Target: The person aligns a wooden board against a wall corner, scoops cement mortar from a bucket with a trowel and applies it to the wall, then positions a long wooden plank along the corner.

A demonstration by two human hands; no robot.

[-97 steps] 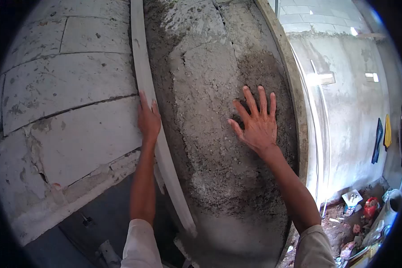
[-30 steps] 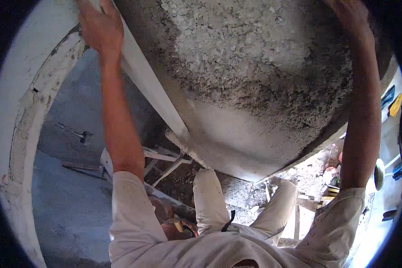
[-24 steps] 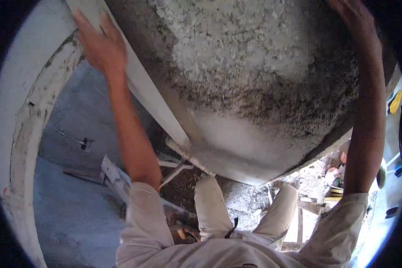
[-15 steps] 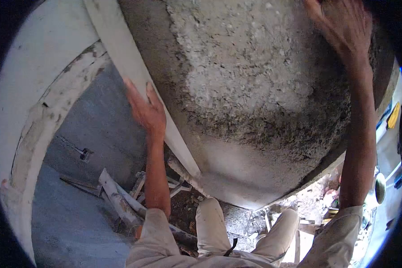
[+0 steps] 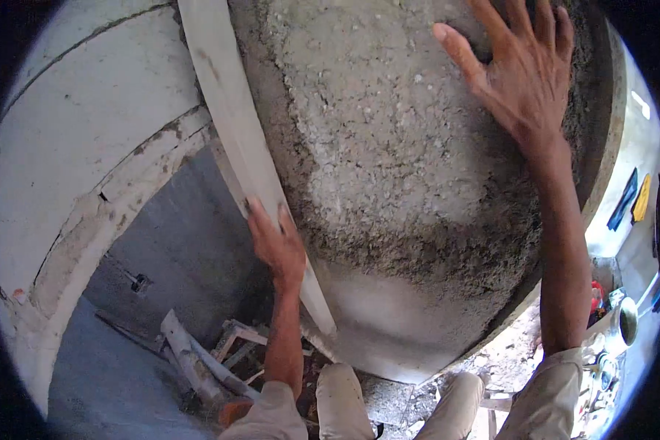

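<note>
A long pale wooden strip (image 5: pixel 231 103) runs down the left edge of a rough grey mortar surface (image 5: pixel 389 132). My left hand (image 5: pixel 279 246) is on the strip's lower half, its thumb and fingers apart at the strip's two sides; whether it grips or only touches cannot be made out. At the upper right, my right hand (image 5: pixel 524 81) lies with fingers spread against the mortar and holds nothing. The mortar is coarse in the middle and smoother and paler at the bottom.
Light block wall (image 5: pixel 117 95) stands at the left above a dark opening. Wooden pieces (image 5: pixel 191 348) lean below it. Right of the mortar is a wooden edge board (image 5: pixel 610 132), with blue cloth (image 5: pixel 623 199) and yellow cloth (image 5: pixel 642 198) hanging beyond. A bucket (image 5: pixel 628 321) lies at the lower right.
My left hand has moved down along the strip. My right hand has come further into view, its fingers now visibly spread on the mortar. The camera view has tilted up, showing more block wall.
</note>
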